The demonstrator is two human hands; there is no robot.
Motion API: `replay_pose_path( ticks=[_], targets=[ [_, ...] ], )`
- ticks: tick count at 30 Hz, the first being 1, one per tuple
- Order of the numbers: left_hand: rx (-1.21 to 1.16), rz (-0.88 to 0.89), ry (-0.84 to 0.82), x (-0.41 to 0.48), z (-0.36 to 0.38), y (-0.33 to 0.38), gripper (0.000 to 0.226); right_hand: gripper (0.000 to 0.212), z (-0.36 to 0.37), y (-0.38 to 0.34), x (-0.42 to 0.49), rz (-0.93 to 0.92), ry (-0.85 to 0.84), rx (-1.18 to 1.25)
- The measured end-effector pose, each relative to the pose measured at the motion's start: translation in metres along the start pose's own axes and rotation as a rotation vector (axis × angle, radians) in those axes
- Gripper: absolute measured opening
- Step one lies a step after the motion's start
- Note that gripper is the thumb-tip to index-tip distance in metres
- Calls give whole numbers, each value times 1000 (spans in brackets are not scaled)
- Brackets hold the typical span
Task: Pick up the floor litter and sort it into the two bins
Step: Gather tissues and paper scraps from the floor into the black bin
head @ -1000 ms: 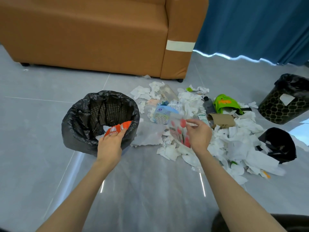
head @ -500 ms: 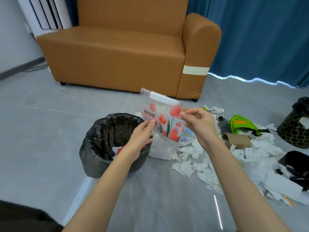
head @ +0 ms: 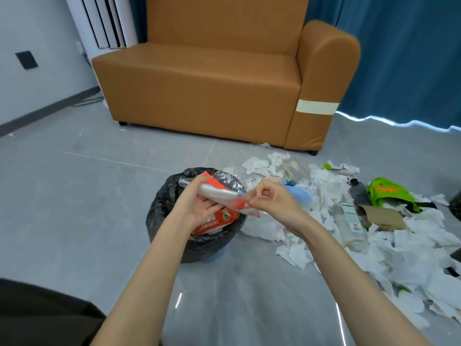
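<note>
A clear plastic wrapper [head: 219, 193] with red flower prints is stretched flat over the black-lined bin [head: 164, 221]. My left hand [head: 197, 206] grips its left end and my right hand [head: 272, 198] pinches its right end. An orange snack packet [head: 214, 221] lies inside the bin below my left hand. To the right, a wide heap of white tissue scraps [head: 411, 258] covers the floor, with a clear bottle [head: 350, 223], a dark bottle [head: 359, 193], a green bag [head: 389, 193] and a brown cardboard piece [head: 384, 217] in it. The second bin [head: 456, 206] shows only as a dark edge at the far right.
An orange-brown sofa [head: 212, 88] stands behind the bin, with a blue curtain [head: 411, 53] to its right and a white floor-standing unit [head: 104, 21] to its left. Grey tiled floor [head: 74, 196] stretches left of the bin. Dark clothing [head: 37, 315] fills the bottom left corner.
The orange packet left my left hand and now lies in the bin. Both hands lifted the flower-print wrapper, then turned it flat and lowered it over the bin. The view tilted upward.
</note>
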State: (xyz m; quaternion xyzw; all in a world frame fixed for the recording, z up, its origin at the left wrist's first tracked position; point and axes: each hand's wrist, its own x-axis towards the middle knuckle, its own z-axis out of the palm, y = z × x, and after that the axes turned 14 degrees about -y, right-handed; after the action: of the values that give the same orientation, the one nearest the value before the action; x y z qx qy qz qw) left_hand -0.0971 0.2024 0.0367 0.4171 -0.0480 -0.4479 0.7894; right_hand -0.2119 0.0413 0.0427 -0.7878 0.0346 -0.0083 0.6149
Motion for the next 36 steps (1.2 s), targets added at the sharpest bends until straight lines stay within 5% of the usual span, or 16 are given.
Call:
replay_pose_path(
  ticks=[4,11,16,21,24,28,33,36],
  targets=[
    [70,58,156,5,-25,7,12,29,14,11,17,-31,68,-199],
    [377,290,408,23,-65,3,28,26,38,44,37,129,-84,-668],
    [724,159,343,37,-79,-8,32,43,50,70,35,231,-244,-787],
    [1121,75,340,50,-82,-15,37,36,47,81,35,222,-286,-809],
    [1440,37,327,53,-90,-21,67,36,45,86,32,164,-298,-836],
    [1440,182,458,51,-86,-25,103,36,44,91,26,60,-170,-786],
    [1704,468,414,53,-65,-24,61,31,34,98,20,22,107,-695],
    [1774,444,265,53,-41,-36,43,31,20,97,13,85,202,-618]
  ],
)
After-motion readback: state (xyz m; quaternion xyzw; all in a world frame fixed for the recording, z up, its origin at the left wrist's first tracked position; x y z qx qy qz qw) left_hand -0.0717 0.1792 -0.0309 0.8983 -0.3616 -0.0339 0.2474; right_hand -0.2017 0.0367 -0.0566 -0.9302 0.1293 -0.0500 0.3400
